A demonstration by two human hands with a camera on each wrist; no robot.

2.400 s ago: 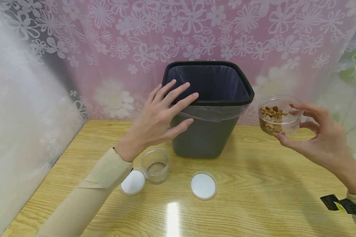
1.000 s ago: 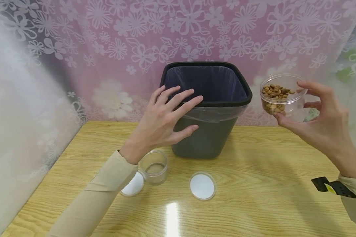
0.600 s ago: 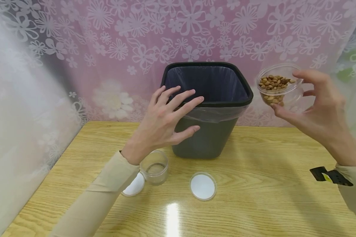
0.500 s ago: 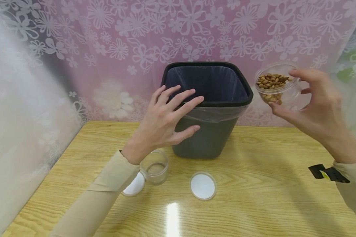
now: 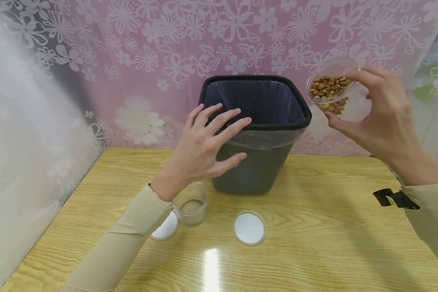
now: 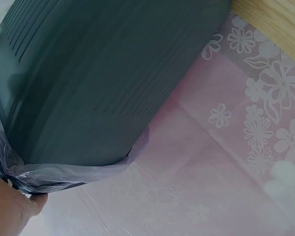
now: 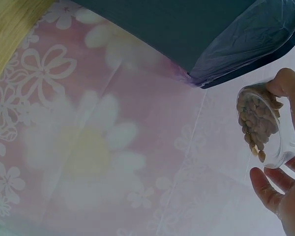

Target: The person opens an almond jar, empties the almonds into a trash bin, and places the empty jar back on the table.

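Observation:
In the head view my right hand (image 5: 385,111) holds a clear round plastic jar (image 5: 357,101) between thumb and fingers, up beside the right rim of the bin. The jar leans toward the bin, and brown almond-like nuts (image 5: 326,87) are gathered along its lower side; the right wrist view shows those nuts (image 7: 255,120) through the clear wall. My left hand (image 5: 200,148) lies with spread fingers at the near left rim of the dark grey bin (image 5: 253,170). A bag lines this bin, its edge folded over the black rim.
A second clear jar (image 5: 195,219), with no lid on, stands on the wooden table (image 5: 314,243) under my left wrist. One white round lid (image 5: 166,227) is partly behind my sleeve; another white lid (image 5: 249,228) lies near the middle. A pink floral curtain (image 5: 149,61) hangs behind.
My right hand has risen and come left toward the bin, tilting the jar so the nuts slid to its low side. The left hand moved slightly onto the rim early on, then stayed.

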